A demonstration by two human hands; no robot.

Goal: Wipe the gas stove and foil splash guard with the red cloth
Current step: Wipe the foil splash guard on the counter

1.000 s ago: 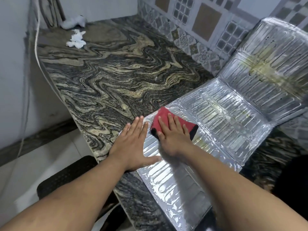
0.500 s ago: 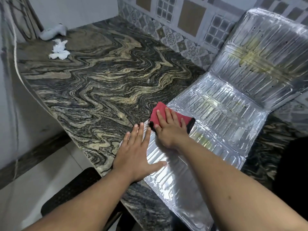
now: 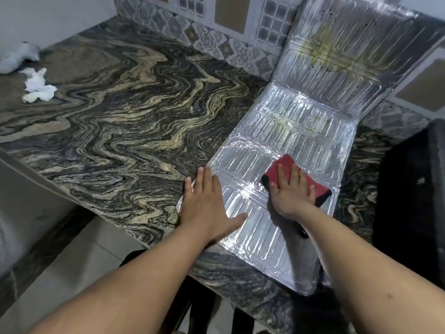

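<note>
The foil splash guard (image 3: 284, 131) lies folded on the marble counter, its near panels flat and its far panel (image 3: 342, 59) leaning up against the tiled wall with a yellow stain on it. My right hand (image 3: 292, 191) presses flat on the red cloth (image 3: 285, 165), which has a black edge and sits near the right side of a flat panel. My left hand (image 3: 207, 203) rests flat with spread fingers on the guard's left edge, holding it down. The gas stove is the dark shape (image 3: 414, 201) at the far right, mostly in shadow.
The dark swirled marble counter (image 3: 125, 121) stretches left. Crumpled white tissue (image 3: 37, 86) and a white rag (image 3: 16, 56) lie at its far left corner. Patterned wall tiles (image 3: 216, 37) run behind. The counter's front edge drops to a light floor (image 3: 62, 268).
My right hand has slid the red cloth rightward across the foil, from the guard's left edge toward its right side. The left hand stays pressed on the left edge.
</note>
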